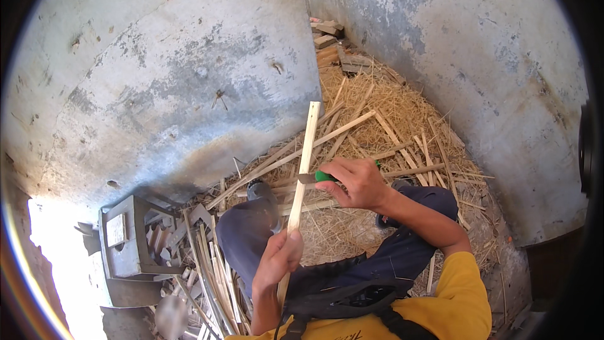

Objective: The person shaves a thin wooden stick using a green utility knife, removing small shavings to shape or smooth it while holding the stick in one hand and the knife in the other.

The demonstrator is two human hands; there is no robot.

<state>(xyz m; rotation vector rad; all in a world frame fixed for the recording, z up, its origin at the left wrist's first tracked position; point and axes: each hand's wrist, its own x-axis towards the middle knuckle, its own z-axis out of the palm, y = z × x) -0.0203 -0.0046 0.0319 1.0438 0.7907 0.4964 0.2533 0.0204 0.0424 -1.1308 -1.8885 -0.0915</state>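
Observation:
A long pale wooden strip (306, 145) stands slanted in front of me, its far end near the wall. My left hand (280, 256) is closed round its lower part, and the near end runs on below that hand toward my lap. A knife with a green handle (325, 177) is gripped in my right hand (358, 184), fingers wrapped round the handle. Its short grey blade (306, 178) lies across the strip, touching it about midway. Most of the handle is hidden by the fingers.
Straw-like shavings (402, 107) and loose wooden strips (343, 129) cover the floor ahead. Bricks (327, 28) lie in the far corner. At left stand a grey wooden frame (123, 239) and a bundle of strips (211, 271). Worn walls (189, 88) close in both sides.

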